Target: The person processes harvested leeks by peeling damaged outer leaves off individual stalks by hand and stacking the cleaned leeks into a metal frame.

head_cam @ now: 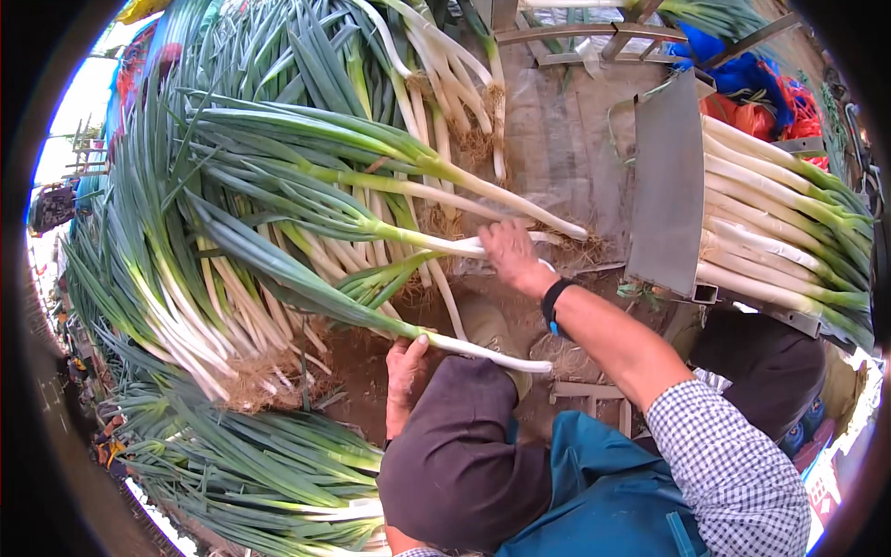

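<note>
My left hand (pixel 406 376) grips a long green onion (pixel 487 351) by its shank, thumb on top. Its white end points right over my knee, and no root tuft shows on it. Farther forward, my right hand (pixel 511 254) closes around the white shank of another green onion (pixel 445 244). Just beyond that hand lies a thick green onion (pixel 511 196) with hairy roots. Part of my left palm is hidden behind my knee.
Heaps of rooted green onions (pixel 209 306) fill the left side, with more green onions (pixel 278 480) at lower left. On the right, a metal stand with a grey upright plate (pixel 666 188) carries a row of white-shanked green onions (pixel 766 223). A metal frame (pixel 592 31) stands ahead.
</note>
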`<state>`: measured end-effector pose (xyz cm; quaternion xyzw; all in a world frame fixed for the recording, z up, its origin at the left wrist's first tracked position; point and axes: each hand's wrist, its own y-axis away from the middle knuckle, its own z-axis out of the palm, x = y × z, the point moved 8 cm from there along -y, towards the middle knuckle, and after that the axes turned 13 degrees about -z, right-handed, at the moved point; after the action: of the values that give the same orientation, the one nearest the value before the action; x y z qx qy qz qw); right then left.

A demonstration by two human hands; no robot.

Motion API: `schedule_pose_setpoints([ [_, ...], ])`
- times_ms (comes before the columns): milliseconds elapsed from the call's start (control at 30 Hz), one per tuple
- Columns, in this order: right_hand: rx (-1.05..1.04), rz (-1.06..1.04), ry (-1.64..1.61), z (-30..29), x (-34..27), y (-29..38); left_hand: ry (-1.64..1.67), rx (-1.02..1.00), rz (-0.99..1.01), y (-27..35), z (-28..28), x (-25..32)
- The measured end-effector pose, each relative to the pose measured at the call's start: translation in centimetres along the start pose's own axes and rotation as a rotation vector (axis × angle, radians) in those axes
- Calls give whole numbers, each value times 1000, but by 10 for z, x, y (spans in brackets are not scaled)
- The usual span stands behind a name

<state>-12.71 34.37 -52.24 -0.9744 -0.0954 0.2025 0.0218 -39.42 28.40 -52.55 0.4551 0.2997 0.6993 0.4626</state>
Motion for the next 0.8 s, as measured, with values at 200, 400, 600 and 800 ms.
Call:
schedule_pose_setpoints([
  [200, -96, 10, -766, 15, -10, 18, -9, -50, 41, -20, 9, 8],
  [400, -432, 134, -485, 15, -46, 72, -1066, 529, 62, 7, 20, 51],
  [600, -167, -73, -124, -112, -100, 52, -1901, 166, 875, 112, 207, 149],
  [800, -91, -338, 396, -303, -161, 56, -2142, -268, 1036, 173, 320, 131],
])
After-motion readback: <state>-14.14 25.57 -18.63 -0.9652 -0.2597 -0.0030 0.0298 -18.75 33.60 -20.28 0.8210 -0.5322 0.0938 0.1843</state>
